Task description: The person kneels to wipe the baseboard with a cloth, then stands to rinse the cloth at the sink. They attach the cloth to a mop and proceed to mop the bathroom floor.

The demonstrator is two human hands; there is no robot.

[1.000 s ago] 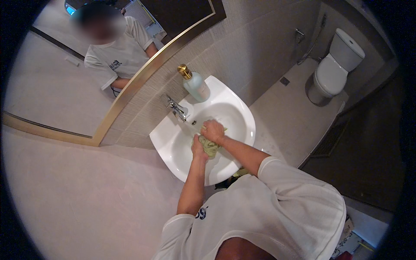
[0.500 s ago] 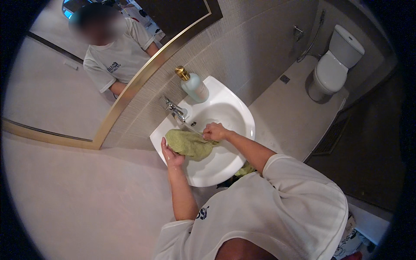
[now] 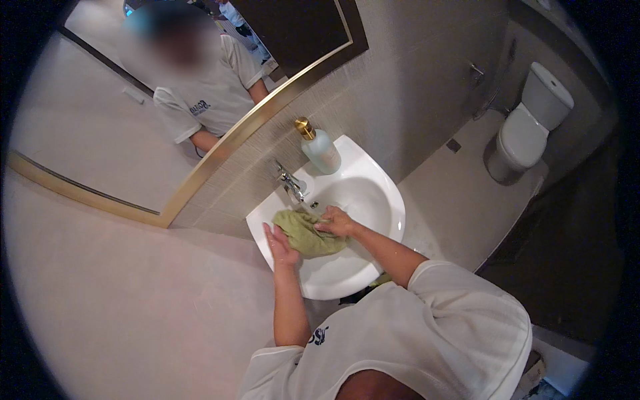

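Observation:
A damp-looking olive-green cloth [image 3: 310,235] is bunched over the white washbasin [image 3: 392,200], below the chrome tap [image 3: 291,187]. My left hand [image 3: 283,249] cradles its left end, palm against the fabric and fingers pointing up along the side. At the cloth's right end, my right hand [image 3: 339,223] grips the fabric with bent fingers; the fingertips are partly hidden. Under the cloth, part of the bowl is out of sight.
A pale blue pump bottle [image 3: 323,153] with a gold top stands on the basin's back ledge. The gold-framed mirror [image 3: 230,143] hangs on the wall at left. Farther right stands a white toilet [image 3: 525,137]. Something green [image 3: 381,280] shows under the basin's front rim.
The whole view has shifted, so the basin sits lower and farther right. My right fingers have loosened from a tight fist, and my left fingers are straighter. The cloth looks more compact.

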